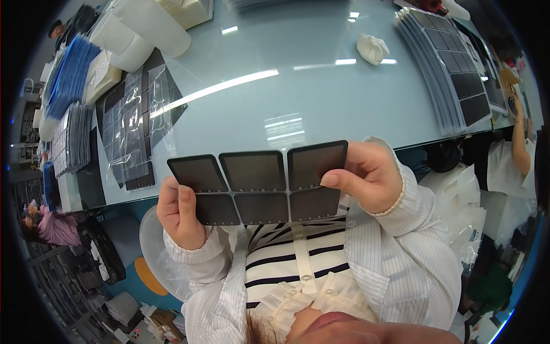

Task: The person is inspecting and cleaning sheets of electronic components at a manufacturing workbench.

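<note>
Between my two hands is a dark sheet of six rectangular panels [259, 207], in two rows with pale lines between them. It is tilted up in front of my striped top, over the near edge of the table. My left hand [182, 215] grips its left end, the thumb lying on the front face. At the right end my right hand [366, 176] pinches it, thumb on the front and the other fingers partly hidden behind. Small light marks run along the lower edges of the panels.
A glossy pale table [240, 109] stretches ahead. On its left lie clear plastic-covered dark sheets [134, 126], blue stacked sheets [71, 74] and white rolls [146, 28]. A tall stack of panelled sheets [450, 69] stands right, near a crumpled white wad [372, 49]. Other people work at both sides.
</note>
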Available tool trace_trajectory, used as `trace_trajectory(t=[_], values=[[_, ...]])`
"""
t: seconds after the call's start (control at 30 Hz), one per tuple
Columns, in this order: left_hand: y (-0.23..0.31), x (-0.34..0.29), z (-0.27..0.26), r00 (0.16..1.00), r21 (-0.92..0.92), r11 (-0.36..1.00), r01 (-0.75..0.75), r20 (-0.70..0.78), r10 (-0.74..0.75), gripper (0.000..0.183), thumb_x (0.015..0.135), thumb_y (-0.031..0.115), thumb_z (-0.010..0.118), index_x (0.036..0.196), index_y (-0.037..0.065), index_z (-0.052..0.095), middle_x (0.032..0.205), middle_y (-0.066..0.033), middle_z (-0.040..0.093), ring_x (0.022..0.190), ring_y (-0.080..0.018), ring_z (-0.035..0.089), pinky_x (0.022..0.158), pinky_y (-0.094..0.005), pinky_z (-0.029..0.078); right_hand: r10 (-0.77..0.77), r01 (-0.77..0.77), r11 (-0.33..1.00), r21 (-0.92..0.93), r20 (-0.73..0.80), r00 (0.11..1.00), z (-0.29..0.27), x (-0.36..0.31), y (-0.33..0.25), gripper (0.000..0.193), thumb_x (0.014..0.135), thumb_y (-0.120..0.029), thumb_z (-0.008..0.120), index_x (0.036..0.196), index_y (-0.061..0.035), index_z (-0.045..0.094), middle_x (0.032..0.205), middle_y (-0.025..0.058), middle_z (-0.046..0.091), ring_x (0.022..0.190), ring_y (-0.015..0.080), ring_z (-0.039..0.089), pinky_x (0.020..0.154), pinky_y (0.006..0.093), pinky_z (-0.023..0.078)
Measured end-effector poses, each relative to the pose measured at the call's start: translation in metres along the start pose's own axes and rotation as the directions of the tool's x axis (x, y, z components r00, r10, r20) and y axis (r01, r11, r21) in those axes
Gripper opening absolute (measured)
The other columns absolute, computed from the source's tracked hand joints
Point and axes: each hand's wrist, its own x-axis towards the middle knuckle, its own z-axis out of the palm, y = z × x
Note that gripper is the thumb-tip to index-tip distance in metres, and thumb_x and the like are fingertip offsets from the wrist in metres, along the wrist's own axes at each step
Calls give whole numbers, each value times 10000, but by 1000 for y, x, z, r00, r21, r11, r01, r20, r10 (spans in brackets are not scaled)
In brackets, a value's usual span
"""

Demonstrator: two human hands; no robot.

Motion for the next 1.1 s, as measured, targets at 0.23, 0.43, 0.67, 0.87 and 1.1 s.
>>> trace_trajectory(t=[0.23,0.43,0.67,0.87,1.1], values=[[-21,14,6,993,107,988,115,17,-118,147,914,133,509,892,-10,533,695,63,449,638,-15,368,574,-153,267,76,-132,773,620,115,990,14,11,31,233,831,-209,642,886,15,611,890,76,611,785,112,516,699,243,412],[-22,19,9,966,52,967,251,47,-253,188,913,172,518,862,-5,559,710,54,483,656,-27,390,609,-163,308,-446,438,831,343,-60,893,14,26,40,176,817,-179,650,830,-7,616,762,57,568,685,122,486,625,251,391],[-17,14,4,981,12,981,193,-28,-192,183,908,165,530,854,-8,554,711,51,474,654,-29,380,611,-159,302,-352,366,923,114,-128,927,7,21,13,100,790,-63,656,853,10,633,767,53,603,610,88,491,546,223,390],[-7,11,7,988,58,990,125,-99,-119,172,898,155,547,854,-11,552,703,57,463,644,-24,367,604,-149,286,-400,376,915,-148,-201,894,8,15,12,191,728,-85,713,633,-10,566,536,41,474,477,133,410,451,261,302],[-7,7,2,984,51,991,127,-135,-119,167,898,150,545,862,-13,558,702,56,475,645,-17,371,607,-146,282,-398,370,914,-168,-188,898,10,16,13,297,724,-88,721,566,-24,477,524,44,454,470,140,393,446,267,297]])
